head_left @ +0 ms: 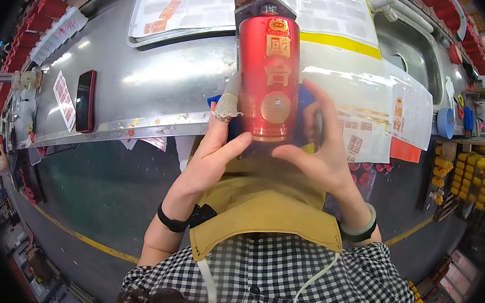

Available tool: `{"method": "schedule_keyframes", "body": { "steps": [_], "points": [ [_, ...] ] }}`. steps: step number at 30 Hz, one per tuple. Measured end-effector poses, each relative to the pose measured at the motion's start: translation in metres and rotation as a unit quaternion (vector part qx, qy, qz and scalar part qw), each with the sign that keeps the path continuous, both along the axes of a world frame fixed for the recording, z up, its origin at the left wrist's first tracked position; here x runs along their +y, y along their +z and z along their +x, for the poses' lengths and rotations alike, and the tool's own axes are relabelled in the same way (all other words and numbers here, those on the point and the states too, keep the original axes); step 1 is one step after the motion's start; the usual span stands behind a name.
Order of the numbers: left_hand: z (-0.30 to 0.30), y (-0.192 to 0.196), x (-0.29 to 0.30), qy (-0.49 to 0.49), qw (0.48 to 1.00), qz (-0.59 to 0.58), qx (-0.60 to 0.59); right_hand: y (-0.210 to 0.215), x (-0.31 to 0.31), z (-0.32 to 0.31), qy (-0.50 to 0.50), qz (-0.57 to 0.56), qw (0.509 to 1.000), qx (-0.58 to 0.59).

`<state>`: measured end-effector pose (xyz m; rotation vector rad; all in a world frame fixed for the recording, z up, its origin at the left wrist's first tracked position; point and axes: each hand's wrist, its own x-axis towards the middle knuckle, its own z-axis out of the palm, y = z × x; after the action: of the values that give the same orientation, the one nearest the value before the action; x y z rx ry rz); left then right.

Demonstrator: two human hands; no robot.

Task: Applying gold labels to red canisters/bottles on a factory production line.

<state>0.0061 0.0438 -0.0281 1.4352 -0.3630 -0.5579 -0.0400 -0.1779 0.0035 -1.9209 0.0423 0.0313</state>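
A glossy red bottle (252,67) with gold characters and a round gold emblem lies in front of me, neck pointing away. My left hand (210,160) grips its lower left side, the thumb by the base edge. A frayed cloth finger cover (230,100) sits on one of its fingers against the bottle. My right hand (331,161) is open at the lower right, thumb and forefinger spread wide around that side with a gap from the bottle. Blue material (304,108) shows beneath the bottle; the far side of it is hidden.
On the metal table (175,69) lie a phone (86,100) and a label strip (64,100) at left. Plastic-covered sheets (185,4) are at the back, label sheets (408,105) at right. Beyond are a sink (416,48), a blue cup (445,122) and racks of yellow pieces (471,181).
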Motion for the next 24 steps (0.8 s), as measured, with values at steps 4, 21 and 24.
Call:
{"method": "schedule_keyframes", "body": {
  "steps": [4, 21, 24],
  "points": [
    [0.001, 0.001, -0.001, -0.006, 1.0, 0.001, 0.001, -0.005, 0.008, -0.002, -0.017, -0.044, 0.999, -0.016],
    [-0.006, -0.004, -0.005, 0.174, 0.958, 0.034, -0.226, -0.012, 0.012, -0.003, -0.038, -0.002, 0.999, -0.025],
    [-0.005, 0.002, -0.004, 0.181, 0.953, 0.075, -0.232, -0.015, 0.011, -0.004, -0.041, -0.019, 0.999, -0.029]
  ]
}}
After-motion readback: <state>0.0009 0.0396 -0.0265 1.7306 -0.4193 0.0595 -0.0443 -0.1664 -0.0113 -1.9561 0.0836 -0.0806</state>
